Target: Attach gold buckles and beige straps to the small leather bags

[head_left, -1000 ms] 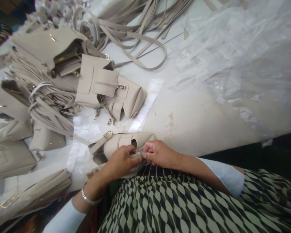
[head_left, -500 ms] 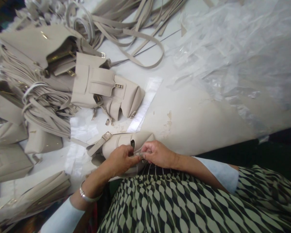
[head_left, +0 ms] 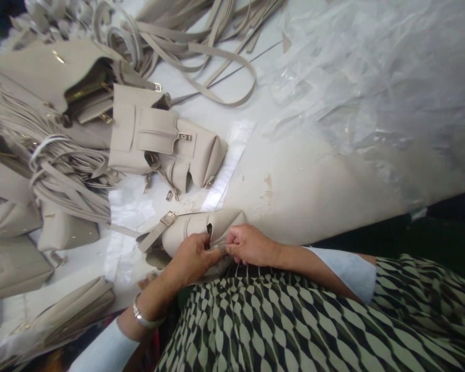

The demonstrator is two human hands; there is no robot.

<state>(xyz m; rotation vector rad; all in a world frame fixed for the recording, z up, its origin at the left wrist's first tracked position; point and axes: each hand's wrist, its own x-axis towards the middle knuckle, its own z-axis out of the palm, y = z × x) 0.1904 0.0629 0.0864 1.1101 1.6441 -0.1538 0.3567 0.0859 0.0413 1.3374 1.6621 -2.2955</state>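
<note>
A beige handbag [head_left: 186,227] lies at the table's near edge, against my body. My left hand [head_left: 196,257] is closed in a pinch on a narrow beige strap at the bag's side. Close beside it, my right hand [head_left: 252,245] pinches the same strap, fingertips almost meeting those of the left. The fingers hide most of the strap and any small fitting there. A strap with a gold buckle [head_left: 168,218] sticks out at the bag's left end. Just beyond lies a second beige handbag [head_left: 158,134] with gold hardware and a loose flap.
More beige bags [head_left: 70,222] and a tied bundle of straps [head_left: 70,170] crowd the left. Long loose straps [head_left: 232,67] lie at the back. Crumpled clear plastic [head_left: 356,93] covers the far right of the white table [head_left: 294,196]. White tissue strips [head_left: 230,165] lie under the second bag.
The view has shifted slightly, so the things on the table appear a little further left. Both hands keep their pinch at the same spot on the bag, with hardly any movement.
</note>
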